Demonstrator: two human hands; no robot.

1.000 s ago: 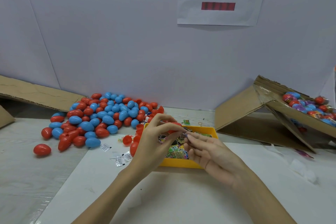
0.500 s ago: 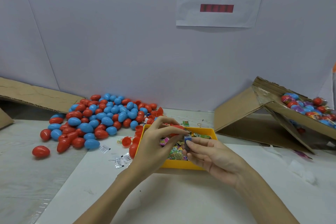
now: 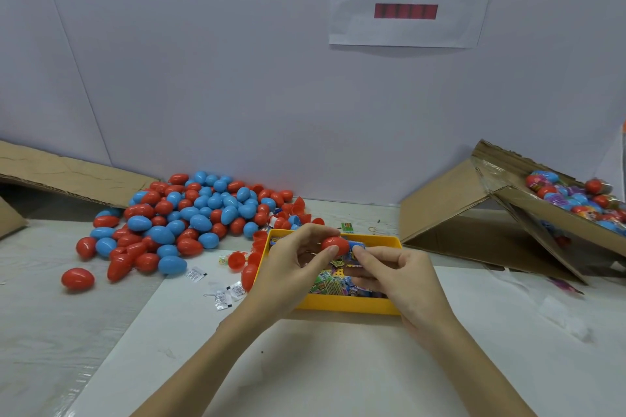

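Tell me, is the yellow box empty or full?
Not empty: colourful printed wrappers cover the floor of the yellow box.

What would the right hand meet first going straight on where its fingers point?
Likely the red egg shell pinched in the left hand; the right hand points left at it, its blue piece leading. Depth unclear.

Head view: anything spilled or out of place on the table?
Yes. One red plastic egg lies apart from the red and blue egg pile, and small white sachets are scattered loose left of the yellow plastic tray.
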